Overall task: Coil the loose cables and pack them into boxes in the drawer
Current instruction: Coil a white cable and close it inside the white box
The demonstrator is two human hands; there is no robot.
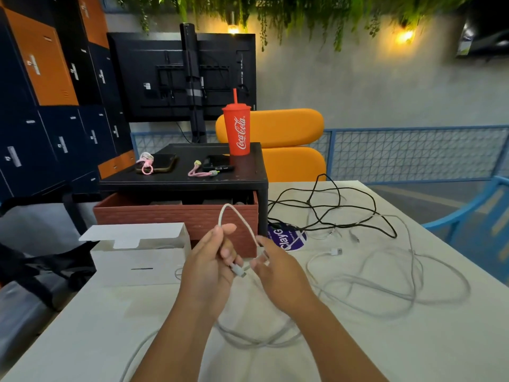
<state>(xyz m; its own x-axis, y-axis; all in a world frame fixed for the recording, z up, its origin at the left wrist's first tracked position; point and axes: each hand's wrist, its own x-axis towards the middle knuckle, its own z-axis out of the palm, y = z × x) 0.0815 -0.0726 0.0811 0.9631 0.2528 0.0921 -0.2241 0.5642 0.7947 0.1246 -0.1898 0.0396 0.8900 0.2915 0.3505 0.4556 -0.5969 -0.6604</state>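
My left hand [210, 260] pinches a white cable [242, 216] near its plug end, and the cable arches up in a loop over to my right hand [278, 267], which also grips it. The rest of that cable trails down onto the white table [358, 354] below my wrists. An open white box [137, 260] stands just left of my hands. Behind them a brown drawer [176, 213] is pulled out from a black stand [184, 177]. More loose white cables [385, 282] and a tangled black cable [330, 208] lie to the right.
A red Coca-Cola cup [238, 130], two phones and pink coiled straps sit on top of the black stand. A round purple sticker [287, 238] lies by the drawer. Orange chair behind, blue chair at the right edge, a dark bag at the left.
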